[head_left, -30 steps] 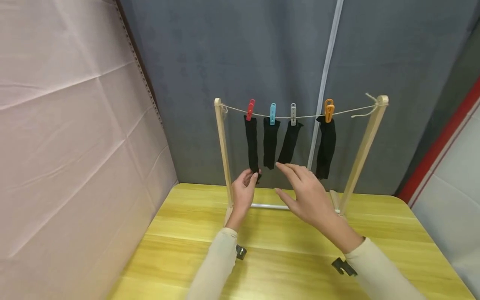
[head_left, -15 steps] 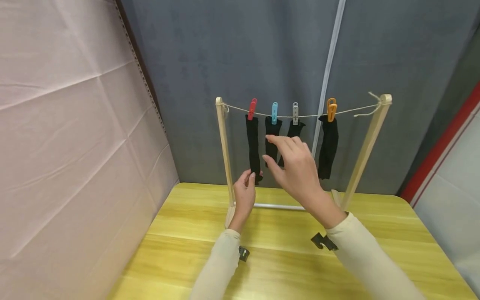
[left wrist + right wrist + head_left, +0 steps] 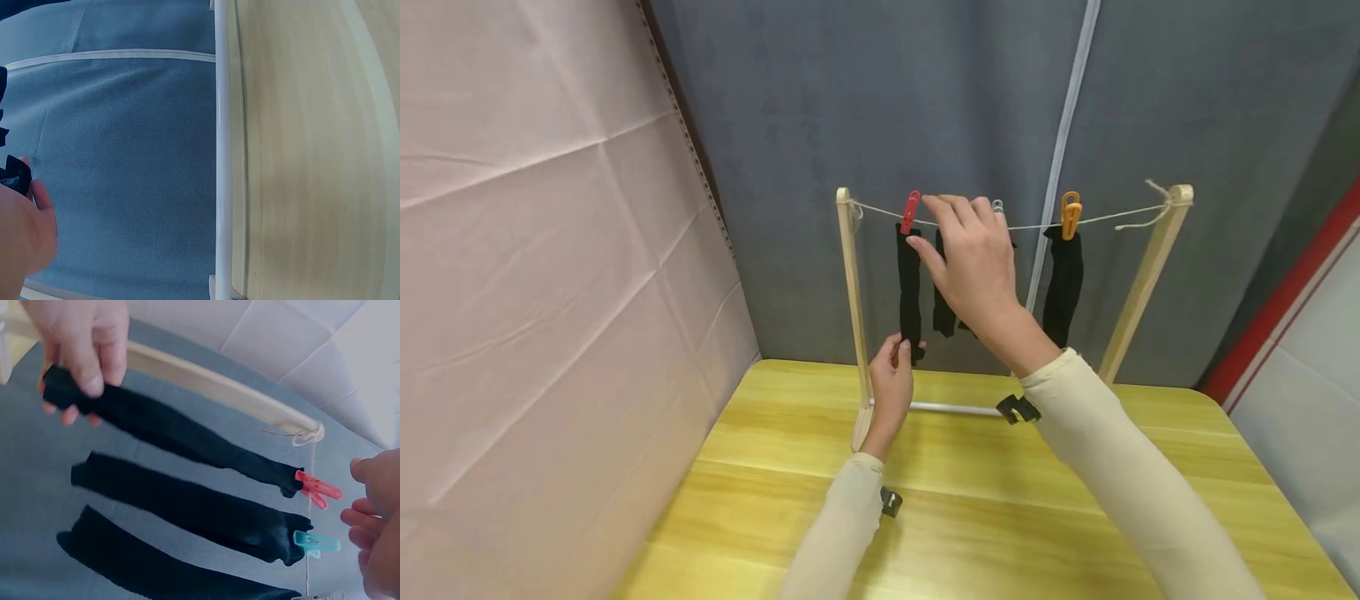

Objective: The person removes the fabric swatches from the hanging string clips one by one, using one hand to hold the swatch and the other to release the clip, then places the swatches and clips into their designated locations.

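Black socks hang from a string line, held by clothespins. My left hand pinches the lower end of the leftmost sock, whose top is clipped by a red clothespin. The right wrist view shows the left thumb on top of that sock, with fingers beneath. My right hand is raised just right of the red clothespin, thumb and fingers spread and apart from it. In the head view it covers parts of the middle socks. A blue-green clothespin holds the neighbouring sock.
The string runs between two wooden posts. An orange clothespin holds the rightmost sock. A white bar joins the posts low down on the wood-grain table. Grey curtain stands behind, pale cloth at left.
My right hand has risen and moved left, from below the middle socks to beside the red clothespin. The left hand still pinches the leftmost sock's lower end.
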Demonstrator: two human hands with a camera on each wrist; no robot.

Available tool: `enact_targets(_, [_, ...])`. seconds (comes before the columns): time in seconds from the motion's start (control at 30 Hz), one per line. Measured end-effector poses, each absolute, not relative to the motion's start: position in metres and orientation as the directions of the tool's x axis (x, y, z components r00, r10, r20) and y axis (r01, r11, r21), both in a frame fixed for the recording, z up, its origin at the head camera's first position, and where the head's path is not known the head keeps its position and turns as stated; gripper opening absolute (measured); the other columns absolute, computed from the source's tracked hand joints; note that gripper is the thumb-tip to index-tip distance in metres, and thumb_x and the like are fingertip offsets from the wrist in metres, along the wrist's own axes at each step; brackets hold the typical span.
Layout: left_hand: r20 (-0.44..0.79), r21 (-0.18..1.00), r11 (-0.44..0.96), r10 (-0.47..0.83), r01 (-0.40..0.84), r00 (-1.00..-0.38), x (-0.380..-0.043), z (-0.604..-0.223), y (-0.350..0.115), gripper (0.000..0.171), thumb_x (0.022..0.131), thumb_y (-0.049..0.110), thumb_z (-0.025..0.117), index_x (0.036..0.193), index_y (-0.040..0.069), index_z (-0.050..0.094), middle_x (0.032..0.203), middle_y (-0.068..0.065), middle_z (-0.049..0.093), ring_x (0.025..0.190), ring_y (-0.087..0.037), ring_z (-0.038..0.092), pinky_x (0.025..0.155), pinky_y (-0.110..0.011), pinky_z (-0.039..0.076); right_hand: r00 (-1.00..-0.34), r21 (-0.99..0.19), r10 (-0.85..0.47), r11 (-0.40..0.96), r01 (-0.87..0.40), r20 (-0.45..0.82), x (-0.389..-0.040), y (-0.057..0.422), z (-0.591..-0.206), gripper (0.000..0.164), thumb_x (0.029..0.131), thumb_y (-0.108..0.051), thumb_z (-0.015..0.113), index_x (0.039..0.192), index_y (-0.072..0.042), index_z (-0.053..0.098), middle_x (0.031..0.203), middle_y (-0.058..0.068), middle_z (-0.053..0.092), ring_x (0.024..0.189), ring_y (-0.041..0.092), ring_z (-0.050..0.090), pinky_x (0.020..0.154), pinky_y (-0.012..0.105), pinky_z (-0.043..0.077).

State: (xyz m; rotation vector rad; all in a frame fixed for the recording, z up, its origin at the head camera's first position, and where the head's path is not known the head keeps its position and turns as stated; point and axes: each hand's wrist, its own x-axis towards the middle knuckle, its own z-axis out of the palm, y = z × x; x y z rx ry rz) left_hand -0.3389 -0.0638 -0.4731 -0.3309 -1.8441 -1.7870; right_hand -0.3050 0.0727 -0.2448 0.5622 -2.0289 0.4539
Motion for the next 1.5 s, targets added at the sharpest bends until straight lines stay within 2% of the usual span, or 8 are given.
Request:
enact_targets(0.2, [0.526, 0.849, 0.078, -0.225, 0.523, -0.820, -0.341, -0.474, -0.059, 0.022, 0.111, 0.014, 0.054, 0.119, 0.005, 0.073, 0.105, -0.014, 0.082, 0.093, -0.021, 0.075, 0.066, -0.018, 0.048, -0.460, -0.008, -0.231, 0.888, -0.460, 0.857, -0.321, 0.069, -0.237, 0.055, 0.103, -0.044, 0.068, 0.146, -0.010, 0.062, 0.140, 0.012, 0.068, 0.111, 0.034, 0.055, 0.085, 0.049, 0.039])
enact_targets(0.33, [0.534, 0.844, 0.090, -0.220, 0.529, -0.816, -0.342, -0.475, -0.054, 0.022, 0.111, 0.015, 0.055, 0.118, 0.007, 0.074, 0.105, -0.014, 0.082, 0.086, -0.030, 0.072, 0.059, -0.018, 0.041, -0.510, 0.003, -0.216, 0.923, -0.384, 0.833, -0.326, 0.068, -0.229, 0.050, 0.103, -0.040, 0.069, 0.143, -0.011, 0.064, 0.136, 0.012, 0.069, 0.111, 0.034, 0.053, 0.086, 0.049, 0.036])
enact_targets(0.4, [0.529, 0.848, 0.087, -0.218, 0.524, -0.820, -0.341, -0.477, -0.052, 0.022, 0.111, 0.016, 0.055, 0.118, 0.006, 0.073, 0.105, -0.014, 0.082, 0.090, -0.031, 0.075, 0.060, -0.019, 0.046, -0.555, -0.012, -0.201, 0.935, -0.356, 0.807, -0.326, 0.067, -0.226, 0.047, 0.103, -0.039, 0.069, 0.141, -0.011, 0.064, 0.134, 0.011, 0.070, 0.110, 0.034, 0.053, 0.086, 0.049, 0.036])
enact_targets(0.53, [0.500, 0.864, 0.059, -0.223, 0.500, -0.837, -0.338, -0.482, -0.048, 0.022, 0.111, 0.014, 0.054, 0.118, 0.005, 0.073, 0.104, -0.014, 0.082, 0.097, -0.029, 0.079, 0.078, -0.023, 0.061, -0.643, -0.047, -0.180, 0.946, -0.319, 0.745, -0.324, 0.065, -0.224, 0.047, 0.104, -0.042, 0.067, 0.141, -0.013, 0.064, 0.135, 0.010, 0.070, 0.109, 0.033, 0.053, 0.088, 0.049, 0.036])
enact_targets(0.7, [0.488, 0.868, 0.032, -0.241, 0.496, -0.839, -0.340, -0.485, -0.047, 0.023, 0.111, 0.013, 0.053, 0.120, 0.003, 0.072, 0.105, -0.016, 0.081, 0.100, -0.027, 0.080, 0.091, -0.026, 0.063, -0.688, -0.092, -0.176, 0.938, -0.334, 0.704, -0.328, 0.060, -0.221, 0.044, 0.106, -0.044, 0.062, 0.138, -0.014, 0.067, 0.130, 0.009, 0.072, 0.106, 0.031, 0.051, 0.089, 0.049, 0.034])
enact_targets(0.97, [0.511, 0.855, 0.051, -0.250, 0.515, -0.823, -0.344, -0.485, -0.051, 0.023, 0.112, 0.013, 0.052, 0.120, 0.002, 0.071, 0.104, -0.017, 0.081, 0.097, -0.028, 0.080, 0.088, -0.023, 0.062, -0.653, -0.141, -0.177, 0.904, -0.403, 0.737, -0.331, 0.055, -0.216, 0.031, 0.106, -0.041, 0.064, 0.123, -0.016, 0.073, 0.118, 0.005, 0.076, 0.094, 0.028, 0.049, 0.088, 0.048, 0.032])
enact_targets(1.23, [0.522, 0.848, 0.044, -0.237, 0.528, -0.819, -0.339, -0.481, -0.054, 0.024, 0.112, 0.015, 0.053, 0.121, 0.003, 0.071, 0.106, -0.017, 0.081, 0.104, -0.028, 0.080, 0.093, -0.026, 0.062, -0.625, -0.159, -0.195, 0.872, -0.464, 0.756, -0.330, 0.056, -0.214, 0.021, 0.102, -0.037, 0.071, 0.110, -0.018, 0.075, 0.114, 0.002, 0.078, 0.096, 0.028, 0.050, 0.091, 0.050, 0.030])
enact_targets(1.5, [0.510, 0.851, -0.002, -0.238, 0.525, -0.827, -0.340, -0.475, -0.052, 0.021, 0.111, 0.013, 0.054, 0.118, 0.002, 0.071, 0.105, -0.018, 0.081, 0.103, -0.029, 0.079, 0.095, -0.030, 0.063, -0.521, -0.188, -0.176, 0.799, -0.571, 0.835, -0.330, 0.064, -0.205, 0.014, 0.099, -0.032, 0.076, 0.094, -0.020, 0.077, 0.097, -0.001, 0.080, 0.093, 0.026, 0.050, 0.097, 0.051, 0.026])
